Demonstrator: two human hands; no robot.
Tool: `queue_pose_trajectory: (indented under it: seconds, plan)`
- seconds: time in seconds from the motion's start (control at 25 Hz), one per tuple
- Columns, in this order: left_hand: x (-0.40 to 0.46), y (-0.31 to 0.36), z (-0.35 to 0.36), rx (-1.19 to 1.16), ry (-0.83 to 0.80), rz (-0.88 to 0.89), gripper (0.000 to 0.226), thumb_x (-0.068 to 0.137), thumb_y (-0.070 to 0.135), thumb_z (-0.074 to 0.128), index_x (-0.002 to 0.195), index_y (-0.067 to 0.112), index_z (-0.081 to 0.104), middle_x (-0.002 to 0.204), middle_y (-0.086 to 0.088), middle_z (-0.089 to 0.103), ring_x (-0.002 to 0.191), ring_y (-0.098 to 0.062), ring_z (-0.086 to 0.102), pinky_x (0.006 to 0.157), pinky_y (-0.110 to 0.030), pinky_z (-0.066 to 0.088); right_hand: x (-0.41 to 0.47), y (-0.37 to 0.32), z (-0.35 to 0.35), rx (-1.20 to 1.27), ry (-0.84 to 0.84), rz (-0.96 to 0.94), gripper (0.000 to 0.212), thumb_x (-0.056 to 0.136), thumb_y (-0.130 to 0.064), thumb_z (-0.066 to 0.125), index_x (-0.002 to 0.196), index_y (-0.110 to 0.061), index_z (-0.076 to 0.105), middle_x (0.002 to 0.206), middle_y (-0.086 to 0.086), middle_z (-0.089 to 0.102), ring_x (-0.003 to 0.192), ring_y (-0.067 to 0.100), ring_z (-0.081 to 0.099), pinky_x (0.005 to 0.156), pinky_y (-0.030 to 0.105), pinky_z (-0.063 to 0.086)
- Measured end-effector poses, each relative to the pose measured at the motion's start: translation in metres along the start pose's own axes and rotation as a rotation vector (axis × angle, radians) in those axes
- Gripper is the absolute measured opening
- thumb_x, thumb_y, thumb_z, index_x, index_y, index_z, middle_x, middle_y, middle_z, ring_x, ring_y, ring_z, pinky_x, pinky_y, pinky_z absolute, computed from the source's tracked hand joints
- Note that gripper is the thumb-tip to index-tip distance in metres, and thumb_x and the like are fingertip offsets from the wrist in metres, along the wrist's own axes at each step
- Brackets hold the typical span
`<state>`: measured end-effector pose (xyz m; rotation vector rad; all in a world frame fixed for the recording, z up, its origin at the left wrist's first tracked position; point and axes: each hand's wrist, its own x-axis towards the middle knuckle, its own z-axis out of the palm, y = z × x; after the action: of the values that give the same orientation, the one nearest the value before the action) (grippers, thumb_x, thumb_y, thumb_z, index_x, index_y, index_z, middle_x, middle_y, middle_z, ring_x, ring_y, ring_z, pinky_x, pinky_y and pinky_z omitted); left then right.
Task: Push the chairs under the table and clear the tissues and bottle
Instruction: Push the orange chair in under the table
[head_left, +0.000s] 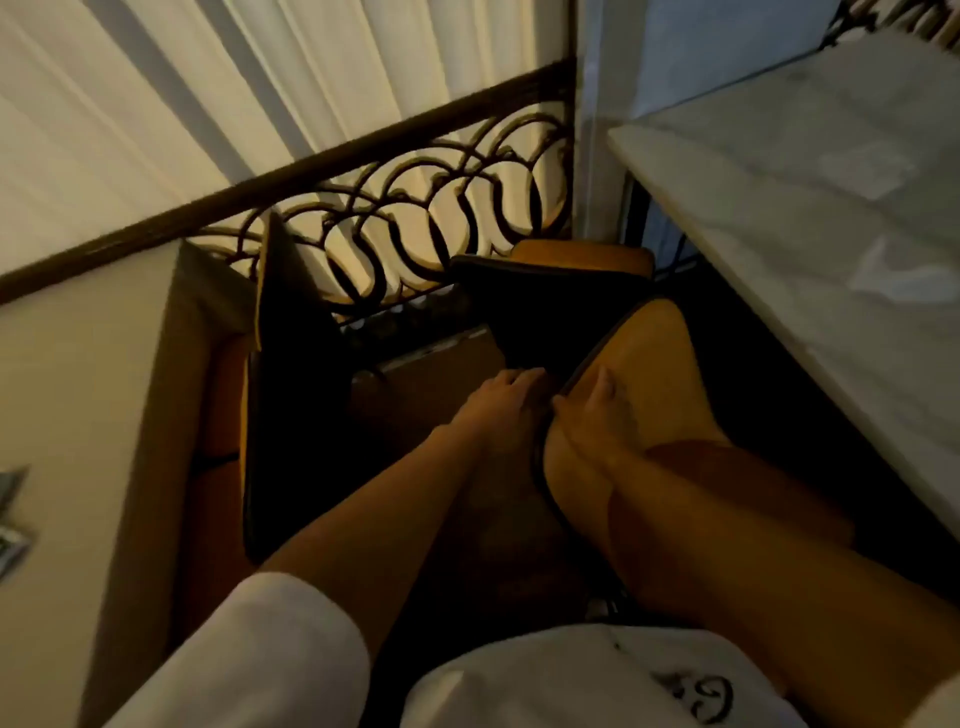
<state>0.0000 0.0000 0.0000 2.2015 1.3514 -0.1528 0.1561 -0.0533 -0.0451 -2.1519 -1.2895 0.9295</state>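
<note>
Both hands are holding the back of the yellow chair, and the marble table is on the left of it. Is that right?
Not quite. The head view shows both hands, left and right, on the yellow chair, but the marble table is on its right, not its left.

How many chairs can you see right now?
3: one chair gripped at its backrest edge by both hands, one just beyond it beside the marble table, one at the left table. Others may be hidden.
</note>
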Motion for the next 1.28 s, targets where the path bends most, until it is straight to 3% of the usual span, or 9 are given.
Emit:
queue_pose_trajectory:
  seconds: [0.12, 0.2, 0.36, 0.48, 0.56, 0.68, 0.84, 1.08, 1.28]
  plan:
    - [0.048, 0.003, -0.013, 0.105, -0.066, 0.219, 0.062, 0.098, 0.028, 0.055, 0.154, 0.034, 0.027, 0.158, -0.008, 0.028, 0.142, -0.035, 0.032, 0.11, -0.05, 0.039, 0.02, 0.003, 0.003, 0.093, 0.021, 0.093, 0.096, 0.09, -0.06, 0.055, 0.157, -0.017, 0.003, 0.164, 0.012, 0.012, 0.148, 0.035, 0.022, 0.113, 0.055, 0.032]
    - [0.087, -0.001, -0.02, 0.269, -0.113, 0.368, 0.07, 0.094, 0.018, 0.062, 0.152, 0.038, 0.028, 0.161, -0.004, 0.023, 0.147, -0.033, 0.025, 0.111, -0.052, 0.037, 0.03, 0.001, 0.008, 0.118, 0.026, 0.156, 0.098, 0.088, -0.062, 0.056, 0.157, -0.019, 0.001, 0.164, 0.012, 0.011, 0.147, 0.035, 0.023, 0.113, 0.054, 0.033]
    - [0.16, -0.004, -0.028, 0.544, -0.087, 0.785, 0.076, 0.092, 0.011, 0.062, 0.155, 0.031, 0.023, 0.166, -0.002, 0.009, 0.154, -0.029, 0.001, 0.123, -0.048, 0.018, 0.042, -0.01, 0.02, 0.241, 0.112, 0.227, 0.099, 0.085, -0.059, 0.064, 0.154, -0.03, 0.0, 0.163, 0.004, 0.01, 0.146, 0.029, 0.028, 0.107, 0.051, 0.042]
    - [0.203, 0.007, -0.03, 0.619, -0.067, 1.126, 0.073, 0.09, 0.0, 0.056, 0.152, 0.025, 0.028, 0.166, -0.006, 0.008, 0.154, -0.03, -0.006, 0.125, -0.048, 0.008, 0.044, -0.03, 0.042, 0.26, 0.236, 0.31, 0.102, 0.085, -0.047, 0.066, 0.153, -0.036, -0.01, 0.165, 0.0, 0.0, 0.152, 0.028, 0.012, 0.113, 0.055, 0.035]
    - [0.224, 0.018, -0.033, 0.701, -0.094, 1.261, 0.076, 0.087, 0.001, 0.061, 0.152, 0.023, 0.028, 0.166, -0.007, 0.008, 0.154, -0.031, -0.004, 0.124, -0.05, 0.007, 0.045, -0.044, 0.051, 0.216, 0.284, 0.38, 0.102, 0.089, -0.036, 0.063, 0.154, -0.029, -0.016, 0.166, -0.001, -0.005, 0.153, 0.025, 0.002, 0.118, 0.052, 0.027]
    - [0.242, 0.041, -0.033, 0.908, -0.18, 1.315, 0.081, 0.087, 0.005, 0.065, 0.154, 0.024, 0.023, 0.165, -0.008, 0.008, 0.153, -0.034, -0.005, 0.123, -0.055, 0.005, 0.036, -0.062, 0.063, 0.22, 0.315, 0.603, 0.099, 0.093, -0.034, 0.061, 0.155, -0.019, -0.014, 0.165, 0.008, 0.004, 0.151, 0.031, 0.014, 0.117, 0.045, 0.03]
    - [0.248, 0.075, -0.023, 1.088, -0.213, 1.319, 0.07, 0.089, 0.012, 0.064, 0.151, 0.026, 0.034, 0.161, -0.01, 0.026, 0.152, -0.037, 0.005, 0.12, -0.064, 0.0, 0.025, -0.073, 0.083, 0.195, 0.444, 0.88, 0.078, 0.093, -0.045, 0.059, 0.151, -0.01, 0.02, 0.145, 0.014, 0.045, 0.127, 0.032, 0.052, 0.095, 0.041, 0.05]
    - [0.255, 0.072, -0.023, 1.051, -0.23, 1.354, 0.055, 0.086, 0.016, 0.065, 0.138, 0.028, 0.052, 0.145, -0.002, 0.049, 0.144, -0.027, 0.029, 0.121, -0.059, 0.003, 0.02, -0.071, 0.082, 0.138, 0.454, 0.815, 0.058, 0.093, -0.036, 0.065, 0.14, -0.012, 0.038, 0.126, 0.008, 0.058, 0.11, 0.03, 0.061, 0.083, 0.041, 0.054]
    - [0.247, 0.054, -0.017, 1.005, -0.17, 1.324, 0.038, 0.086, 0.014, 0.063, 0.12, 0.029, 0.065, 0.129, 0.002, 0.062, 0.131, -0.022, 0.046, 0.122, -0.054, 0.011, 0.0, -0.071, 0.088, 0.091, 0.418, 0.739, 0.042, 0.095, -0.017, 0.057, 0.136, -0.013, 0.047, 0.087, -0.002, 0.061, 0.064, 0.017, 0.057, 0.054, 0.036, 0.052]
